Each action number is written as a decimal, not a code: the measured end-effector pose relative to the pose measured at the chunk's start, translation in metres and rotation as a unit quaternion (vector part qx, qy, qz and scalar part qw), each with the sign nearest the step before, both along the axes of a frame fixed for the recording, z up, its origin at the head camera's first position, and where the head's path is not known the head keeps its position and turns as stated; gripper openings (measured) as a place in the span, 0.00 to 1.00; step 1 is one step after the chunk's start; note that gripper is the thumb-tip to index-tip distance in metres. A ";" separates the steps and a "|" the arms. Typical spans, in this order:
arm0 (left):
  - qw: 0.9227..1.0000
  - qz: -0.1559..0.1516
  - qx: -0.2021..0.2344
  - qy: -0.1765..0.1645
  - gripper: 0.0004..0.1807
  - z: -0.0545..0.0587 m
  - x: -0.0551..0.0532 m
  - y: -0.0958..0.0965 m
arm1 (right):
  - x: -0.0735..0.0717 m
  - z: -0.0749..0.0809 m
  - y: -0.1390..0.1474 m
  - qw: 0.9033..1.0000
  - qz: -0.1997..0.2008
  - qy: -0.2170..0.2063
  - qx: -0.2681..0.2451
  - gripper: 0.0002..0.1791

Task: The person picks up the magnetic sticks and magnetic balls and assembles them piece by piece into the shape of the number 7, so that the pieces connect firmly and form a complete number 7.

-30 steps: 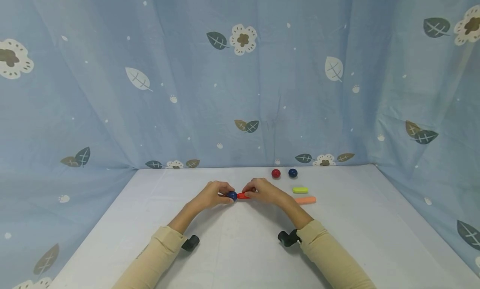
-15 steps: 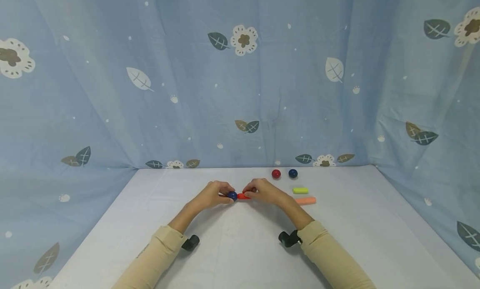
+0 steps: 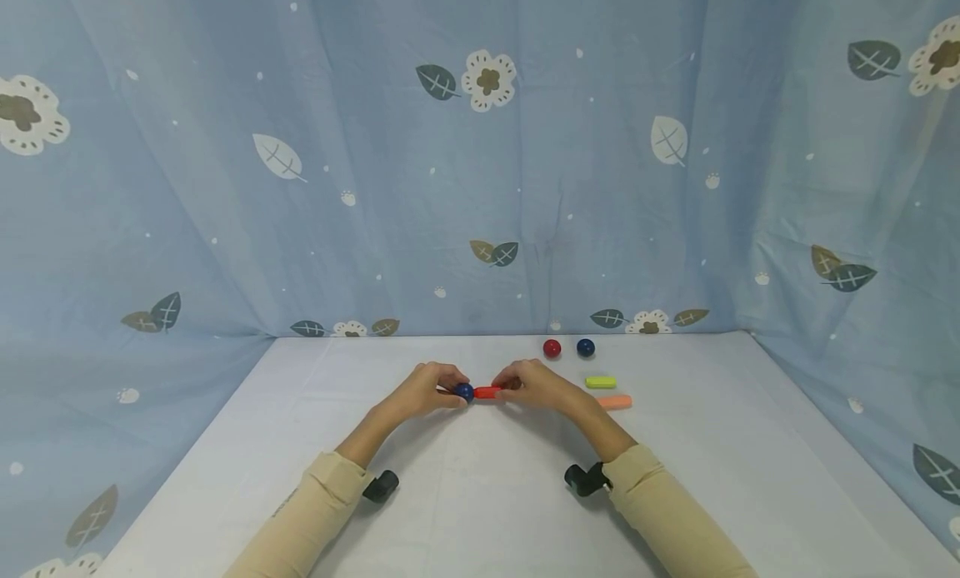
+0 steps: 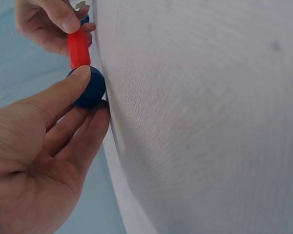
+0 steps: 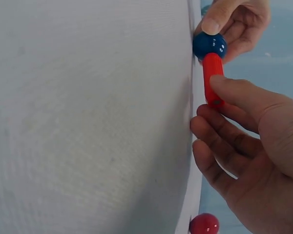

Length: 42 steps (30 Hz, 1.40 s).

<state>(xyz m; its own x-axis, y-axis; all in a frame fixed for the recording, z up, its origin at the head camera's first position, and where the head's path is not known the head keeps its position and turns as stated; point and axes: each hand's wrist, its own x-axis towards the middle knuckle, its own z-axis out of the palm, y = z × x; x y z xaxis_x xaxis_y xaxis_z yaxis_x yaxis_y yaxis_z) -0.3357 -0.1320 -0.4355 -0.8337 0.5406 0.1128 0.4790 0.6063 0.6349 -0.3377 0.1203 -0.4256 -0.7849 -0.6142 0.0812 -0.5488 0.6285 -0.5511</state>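
1. A blue ball is pinched by the fingers of the left hand, on or just above the table; a red stick, its end against that ball, is pinched by those of the right hand.
2. Beside the right wrist, an orange stick is partly covered.
3. Just beyond, a yellow stick is laid.
4. Farther back, a red ball and another blue ball are set.

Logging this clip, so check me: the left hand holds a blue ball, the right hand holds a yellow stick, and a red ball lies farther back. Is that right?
Not quite: the right hand holds a red stick, as the right wrist view shows. As you say, the left hand holds a blue ball, and a red ball lies farther back.
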 end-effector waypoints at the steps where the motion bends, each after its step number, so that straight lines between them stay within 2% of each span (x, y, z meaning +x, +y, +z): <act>1: 1.000 -0.001 0.000 0.000 0.16 0.000 0.000 0.000 | 0.000 -0.001 0.000 1.000 0.002 -0.002 0.000 0.12; 7: 1.000 -0.003 0.003 0.001 0.16 -0.002 0.000 -0.001 | -0.002 -0.003 0.002 1.000 0.010 -0.004 -0.002 0.13; 19: 1.000 0.006 -0.005 -0.002 0.16 -0.002 0.001 -0.001 | 0.000 -0.003 0.006 0.999 -0.019 -0.028 0.000 0.12; 29: 1.000 0.006 -0.004 0.001 0.16 -0.001 0.002 -0.001 | 0.000 -0.004 0.010 1.000 -0.025 -0.017 0.003 0.08; 36: 1.000 0.006 -0.002 -0.001 0.15 0.000 0.001 -0.001 | 0.000 0.003 0.018 1.000 -0.024 -0.014 0.006 0.08; 42: 1.000 0.000 -0.002 -0.001 0.15 0.000 0.000 -0.001 | -0.002 0.009 0.034 0.999 -0.042 -0.012 0.007 0.09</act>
